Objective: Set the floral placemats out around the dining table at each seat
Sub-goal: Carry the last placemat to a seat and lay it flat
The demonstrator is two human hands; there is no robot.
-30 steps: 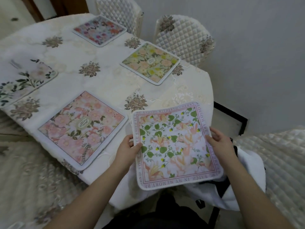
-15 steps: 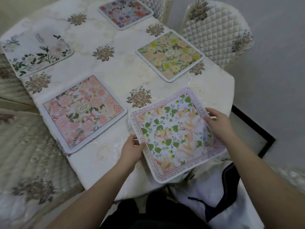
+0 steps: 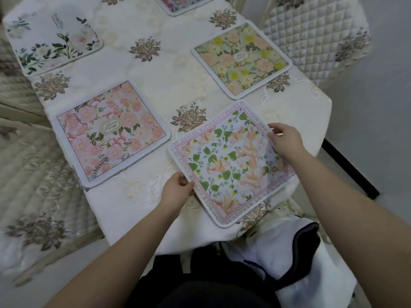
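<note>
pinching opposite edges, your left hand [image 3: 178, 189] and right hand [image 3: 285, 138] hold the placemat [image 3: 231, 165] askew; square it to the table [image 3: 155, 70] edge, flatten, then release.

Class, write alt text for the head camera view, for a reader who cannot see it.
Two hands, left hand and right hand, hold opposite edges of a green-leaf placemat at the near end of a table with a cream tablecloth. A pink placemat, a yellow placemat and a white placemat already lie flat farther along it.
</note>
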